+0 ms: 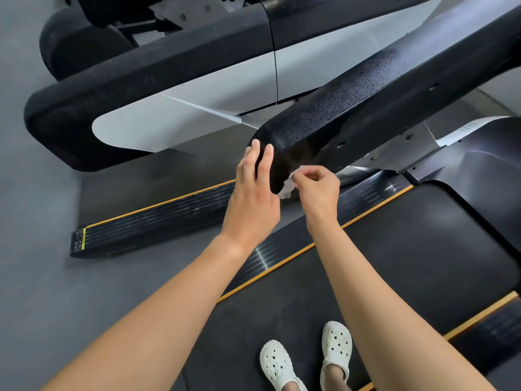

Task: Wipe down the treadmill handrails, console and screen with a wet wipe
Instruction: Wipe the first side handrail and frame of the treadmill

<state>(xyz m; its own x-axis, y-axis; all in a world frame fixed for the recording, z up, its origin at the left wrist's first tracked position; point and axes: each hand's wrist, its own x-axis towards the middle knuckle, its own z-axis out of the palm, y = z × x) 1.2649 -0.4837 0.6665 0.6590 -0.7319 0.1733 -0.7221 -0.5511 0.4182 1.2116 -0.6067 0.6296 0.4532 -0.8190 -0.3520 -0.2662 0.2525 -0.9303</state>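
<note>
At frame centre, the right hand (318, 184) pinched the crumpled wet wipe (287, 187) at the handrail (352, 108) end. The left hand (253, 190) was open alongside. Risk: the bunched wipe offered little contact area and would likely leave unwiped patches on the textured surface.

Wiping the handrail (352, 108) end
Right hand (318, 190) pinches a crumpled wet wipe (287, 187) — left hand (253, 193) rests straight-fingered on the rail.

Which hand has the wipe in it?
The right hand: its fingers pinch the crumpled white wipe at the end of the black handrail. The left hand holds nothing, its fingers straight beside that rail end.
</note>
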